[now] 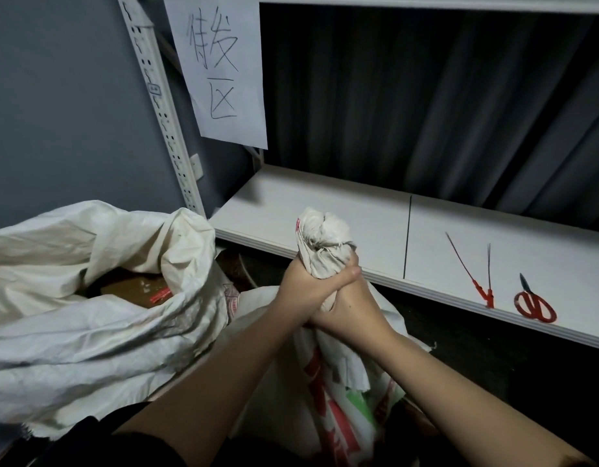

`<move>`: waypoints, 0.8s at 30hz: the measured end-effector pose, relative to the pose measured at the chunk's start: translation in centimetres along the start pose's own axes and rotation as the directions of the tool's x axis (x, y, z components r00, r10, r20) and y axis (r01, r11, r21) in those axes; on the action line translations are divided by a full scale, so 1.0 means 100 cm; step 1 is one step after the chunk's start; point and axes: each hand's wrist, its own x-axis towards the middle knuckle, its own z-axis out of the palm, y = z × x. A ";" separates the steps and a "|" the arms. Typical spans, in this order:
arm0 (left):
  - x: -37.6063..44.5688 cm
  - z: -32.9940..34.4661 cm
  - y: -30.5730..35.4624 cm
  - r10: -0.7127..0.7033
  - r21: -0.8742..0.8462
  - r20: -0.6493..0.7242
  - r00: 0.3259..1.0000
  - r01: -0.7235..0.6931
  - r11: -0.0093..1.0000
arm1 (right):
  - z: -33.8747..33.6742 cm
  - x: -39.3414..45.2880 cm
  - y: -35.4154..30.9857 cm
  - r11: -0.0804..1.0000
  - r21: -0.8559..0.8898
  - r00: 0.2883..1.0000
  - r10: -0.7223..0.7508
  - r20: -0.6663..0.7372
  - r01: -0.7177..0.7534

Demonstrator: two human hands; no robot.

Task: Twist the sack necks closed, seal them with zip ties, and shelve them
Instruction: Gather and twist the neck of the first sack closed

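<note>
A white woven sack with red and green print (338,392) stands in front of me, its neck (321,244) bunched and twisted upward. My left hand (301,284) and my right hand (348,308) both grip the neck, one against the other, just below the bunched top. A second white sack (89,298) lies open at the left, with brown boxes showing inside. Two red zip ties (473,274) lie on the white shelf (325,210) to the right, away from both hands.
Red-handled scissors (534,305) lie near the shelf's front edge at the right. A thin black line (407,234) marks the seam in the shelf board. A handwritten paper sign (220,69) hangs on the perforated upright. A dark curtain hangs behind the shelf.
</note>
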 end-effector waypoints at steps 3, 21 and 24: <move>0.000 0.002 0.000 -0.019 -0.052 -0.105 0.994 0.014 0.999 | -0.005 -0.007 0.003 0.990 0.126 0.998 0.054 0.023 -0.056; 0.001 0.013 -0.007 -0.053 -0.033 -0.077 0.996 0.051 0.998 | 0.020 -0.001 0.031 0.973 0.076 0.966 0.203 0.162 -0.218; 0.003 0.021 -0.012 -0.072 -0.030 -0.154 0.985 0.069 0.997 | 0.023 -0.002 0.030 0.964 0.135 0.971 0.218 0.102 -0.230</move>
